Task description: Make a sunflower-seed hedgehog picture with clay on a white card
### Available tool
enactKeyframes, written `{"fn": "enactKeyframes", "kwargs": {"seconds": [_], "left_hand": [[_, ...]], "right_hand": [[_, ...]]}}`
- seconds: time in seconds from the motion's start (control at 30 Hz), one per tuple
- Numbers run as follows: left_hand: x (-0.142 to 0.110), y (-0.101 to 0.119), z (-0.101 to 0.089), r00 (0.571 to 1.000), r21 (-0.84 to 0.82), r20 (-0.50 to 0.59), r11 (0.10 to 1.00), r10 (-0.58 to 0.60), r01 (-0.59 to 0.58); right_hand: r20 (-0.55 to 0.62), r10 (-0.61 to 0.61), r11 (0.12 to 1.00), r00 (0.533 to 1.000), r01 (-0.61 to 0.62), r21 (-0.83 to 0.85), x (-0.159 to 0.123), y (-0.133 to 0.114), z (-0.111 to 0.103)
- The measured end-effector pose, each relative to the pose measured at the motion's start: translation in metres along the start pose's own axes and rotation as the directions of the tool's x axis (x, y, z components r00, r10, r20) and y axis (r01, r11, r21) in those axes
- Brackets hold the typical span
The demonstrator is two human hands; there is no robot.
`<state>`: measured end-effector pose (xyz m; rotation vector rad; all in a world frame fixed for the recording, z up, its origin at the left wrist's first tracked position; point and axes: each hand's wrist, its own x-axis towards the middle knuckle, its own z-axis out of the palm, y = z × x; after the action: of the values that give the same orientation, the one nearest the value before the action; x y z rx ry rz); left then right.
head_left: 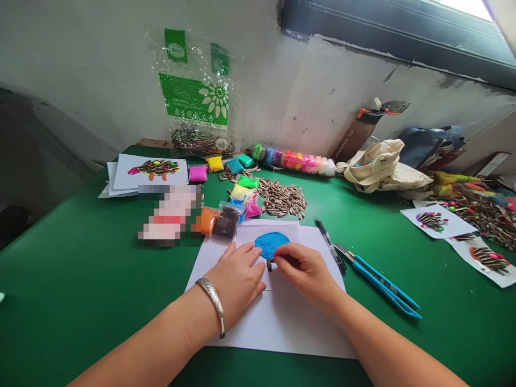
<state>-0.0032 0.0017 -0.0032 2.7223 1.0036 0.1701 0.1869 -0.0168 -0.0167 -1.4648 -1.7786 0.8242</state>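
Note:
A blue clay oval (271, 244) is pressed flat on a small white sheet, which lies on larger white paper (298, 328). Just below the oval sits a short dark clay piece (269, 265). My left hand (241, 277), with a silver bangle at the wrist, rests on the paper left of the oval, fingers stretched out. At the oval's lower right edge, thumb and forefinger of my right hand (304, 269) are pinched together beside the dark piece. Whatever is between those fingertips is too small to make out.
Behind the paper lie bags of black clay (226, 222) and orange clay (209, 221), and a pile of sunflower seeds (284, 197). A pen (330, 244) and blue utility knife (385, 285) lie to the right. Seed-covered picture cards (151, 171) sit at the left.

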Motion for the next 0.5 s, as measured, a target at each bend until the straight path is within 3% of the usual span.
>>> {"fn": "enactKeyframes", "kwargs": {"seconds": [0.13, 0.33, 0.5], "left_hand": [[-0.0017, -0.0001, 0.0025, 0.999, 0.011, -0.046, 1.0, 0.012, -0.011], [-0.0022, -0.0012, 0.0057, 0.998, 0.023, -0.057, 1.0, 0.014, -0.013], [-0.0016, 0.0003, 0.0033, 0.999, 0.018, -0.038, 1.0, 0.012, -0.011]], "right_hand": [[0.02, -0.025, 1.0, 0.999, 0.026, -0.018, -0.0015, 0.0009, -0.0032], [0.08, -0.199, 0.966, 0.977, 0.209, -0.153, -0.0018, 0.0052, 0.0004], [0.083, -0.213, 0.965, 0.974, 0.223, -0.14, -0.0049, 0.006, -0.0012]]}}
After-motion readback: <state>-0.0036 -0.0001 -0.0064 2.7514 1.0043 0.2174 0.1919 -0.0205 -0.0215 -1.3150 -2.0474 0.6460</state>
